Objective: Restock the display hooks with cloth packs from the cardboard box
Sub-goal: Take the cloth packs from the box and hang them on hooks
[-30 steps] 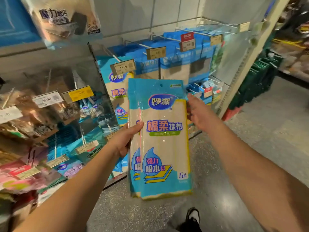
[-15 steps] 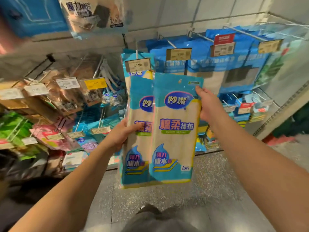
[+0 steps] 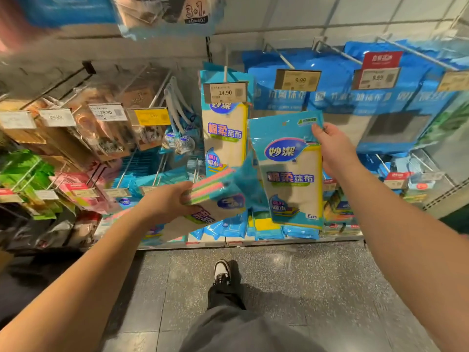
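I am looking down at a speckled grey stone floor (image 3: pixel 291 288) laid in large tiles, with one black-and-white shoe (image 3: pixel 222 271) planted on it just short of the shelving. The wall ahead is a pale panelled backboard (image 3: pixel 304 16) bristling with metal display hooks (image 3: pixel 279 55), each ending in a price tag; the nearest tag (image 3: pixel 225 92) reads 14.90.

My right hand (image 3: pixel 335 148) pinches the top right corner of one cloth pack (image 3: pixel 289 171), thumb on the front, so the pack hangs upright in front of the hooks, just right of the 14.90 tag. My left hand (image 3: pixel 165 201) grips a second cloth pack (image 3: pixel 215 199) by its end, fingers curled over the pink and green striped edge; that pack lies tilted almost flat, lower down and to the left of the first one. The two packs look close together, though blur keeps me from telling whether they touch.

On the 14.90 hook hangs a hung pack (image 3: pixel 224 133) of the same brand. To its right, dark blue packs (image 3: pixel 342 82) fill the hooks tagged 9.99. To the left hang clear bags (image 3: pixel 106 123) of brownish goods, and below those green and pink packets (image 3: pixel 38 179) crowd the lower rows. The bottom shelf (image 3: pixel 228 243) edge runs just above the floor.
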